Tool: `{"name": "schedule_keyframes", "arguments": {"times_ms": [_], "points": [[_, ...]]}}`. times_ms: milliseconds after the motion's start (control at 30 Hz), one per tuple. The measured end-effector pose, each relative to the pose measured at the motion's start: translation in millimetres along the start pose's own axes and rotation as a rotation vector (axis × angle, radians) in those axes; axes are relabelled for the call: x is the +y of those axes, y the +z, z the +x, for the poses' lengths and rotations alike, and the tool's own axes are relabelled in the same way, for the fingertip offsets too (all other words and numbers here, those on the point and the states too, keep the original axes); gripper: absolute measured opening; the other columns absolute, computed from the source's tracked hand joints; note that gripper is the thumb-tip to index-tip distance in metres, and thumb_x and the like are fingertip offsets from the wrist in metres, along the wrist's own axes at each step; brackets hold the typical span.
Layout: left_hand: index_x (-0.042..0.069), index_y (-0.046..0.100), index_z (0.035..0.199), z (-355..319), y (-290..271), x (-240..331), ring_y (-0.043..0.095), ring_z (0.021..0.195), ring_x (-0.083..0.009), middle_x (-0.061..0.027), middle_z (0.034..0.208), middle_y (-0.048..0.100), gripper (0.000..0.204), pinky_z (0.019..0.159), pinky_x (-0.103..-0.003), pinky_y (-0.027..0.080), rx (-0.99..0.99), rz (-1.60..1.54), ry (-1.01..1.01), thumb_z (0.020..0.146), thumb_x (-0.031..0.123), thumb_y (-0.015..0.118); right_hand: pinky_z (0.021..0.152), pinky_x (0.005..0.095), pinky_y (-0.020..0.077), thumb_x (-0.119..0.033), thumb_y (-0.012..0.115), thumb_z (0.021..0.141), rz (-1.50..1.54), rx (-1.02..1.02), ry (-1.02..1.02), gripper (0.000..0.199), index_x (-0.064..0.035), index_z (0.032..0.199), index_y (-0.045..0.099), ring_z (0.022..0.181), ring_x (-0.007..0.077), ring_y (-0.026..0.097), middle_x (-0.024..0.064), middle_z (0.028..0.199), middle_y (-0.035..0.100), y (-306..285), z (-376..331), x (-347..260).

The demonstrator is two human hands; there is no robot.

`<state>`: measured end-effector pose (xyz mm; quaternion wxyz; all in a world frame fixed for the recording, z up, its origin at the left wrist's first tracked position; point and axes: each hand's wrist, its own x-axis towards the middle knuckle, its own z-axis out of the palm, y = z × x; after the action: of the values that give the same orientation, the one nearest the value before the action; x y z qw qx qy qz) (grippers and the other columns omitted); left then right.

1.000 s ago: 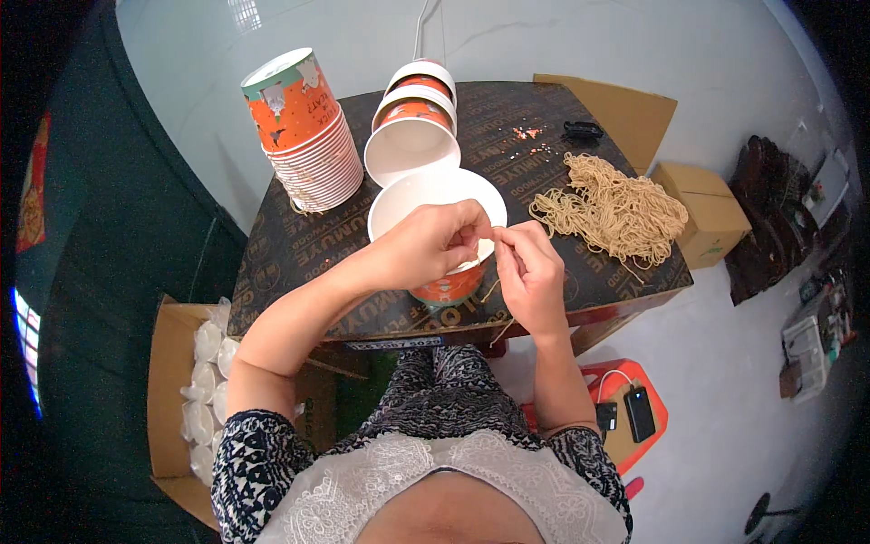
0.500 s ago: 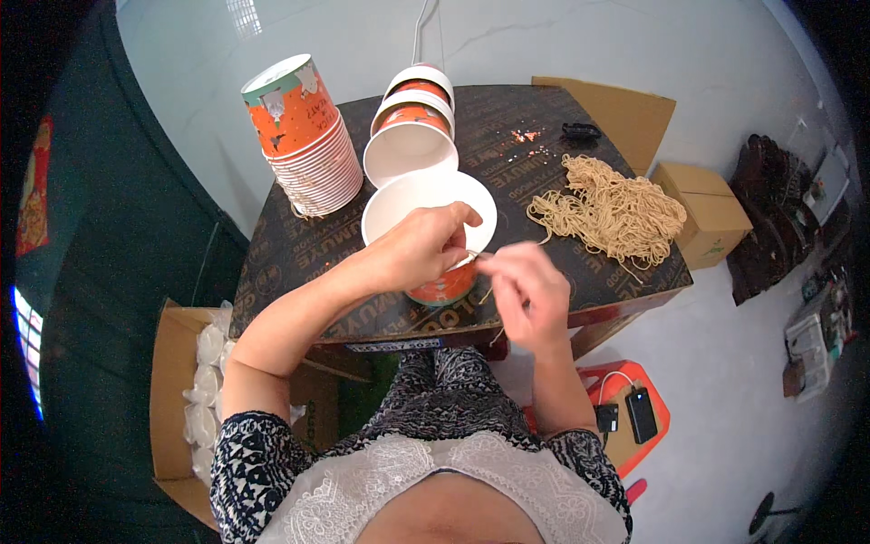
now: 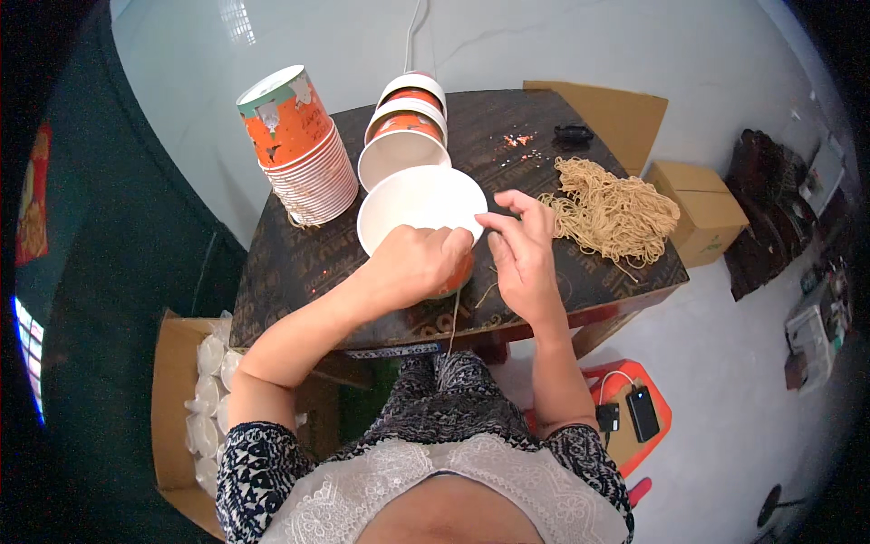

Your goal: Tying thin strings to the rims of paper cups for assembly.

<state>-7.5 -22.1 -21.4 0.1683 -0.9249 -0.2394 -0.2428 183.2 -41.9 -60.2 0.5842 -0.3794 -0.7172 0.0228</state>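
My left hand (image 3: 419,265) grips the side of a paper bowl (image 3: 419,201), white inside and orange outside, held tilted at the near edge of a dark table (image 3: 299,263). A thin noodle strand (image 3: 452,317) hangs below the bowl. My right hand (image 3: 521,249) hovers just right of the bowl with fingers spread, nothing clearly in it. A heap of yellow noodles (image 3: 612,210) lies on the table to the right.
A tilted stack of orange paper bowls (image 3: 304,150) stands at the back left, and more nested bowls (image 3: 408,122) behind the held one. Cardboard boxes (image 3: 702,208) sit right of the table. A box of white lids (image 3: 204,399) is at lower left. An orange stool (image 3: 634,417) holds a phone.
My right hand has drawn away from the bowl's rim to the right and spread its fingers. The bowl in my left hand has shifted slightly.
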Motion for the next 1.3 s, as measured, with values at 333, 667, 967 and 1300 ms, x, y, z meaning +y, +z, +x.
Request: {"name": "schedule_keyframes", "arguments": {"times_ms": [333,667,967,1300], "points": [[0.002,0.055,0.100,-17,-1,-11,0.062,0.059,-0.0197,-0.0040,0.069,0.056,0.030,0.048,-0.034,0.048,0.146,-0.025,0.187,0.073,0.012,0.064,0.109,0.0445,0.0277,-0.006,0.060,0.090,0.169,-0.215,0.012,0.014,-0.0050,0.101,0.068,0.130,0.0342,0.036,0.0147,0.138,0.048,5,3,8],[0.003,0.055,0.098,-14,-4,-9,0.061,0.058,-0.0217,-0.0044,0.068,0.056,0.030,0.048,-0.035,0.049,0.119,-0.069,0.170,0.072,0.009,0.067,0.106,0.0437,0.0316,-0.001,0.065,0.082,0.147,-0.159,-0.035,0.008,-0.0032,0.086,0.059,0.126,0.0334,0.042,0.0130,0.128,0.055,7,2,-6],[0.003,0.057,0.087,-12,3,14,0.064,0.060,-0.0319,-0.0130,0.067,0.061,0.009,0.053,-0.040,0.049,0.195,-0.485,-0.206,0.081,0.002,0.063,0.099,0.0455,0.0380,0.002,0.058,0.087,0.171,0.016,0.042,0.008,0.0004,0.092,0.052,0.117,0.0371,0.046,0.0215,0.122,0.050,18,-22,-16],[-0.002,0.056,0.083,-3,-2,22,0.065,0.057,-0.0318,-0.0179,0.064,0.062,0.005,0.054,-0.038,0.049,0.170,-0.573,-0.603,0.083,0.001,0.060,0.081,0.0352,0.0471,-0.010,0.049,0.100,0.288,0.035,0.388,0.011,0.0005,0.098,0.051,0.091,0.0258,0.057,0.0159,0.104,0.057,33,-54,-21]]}}
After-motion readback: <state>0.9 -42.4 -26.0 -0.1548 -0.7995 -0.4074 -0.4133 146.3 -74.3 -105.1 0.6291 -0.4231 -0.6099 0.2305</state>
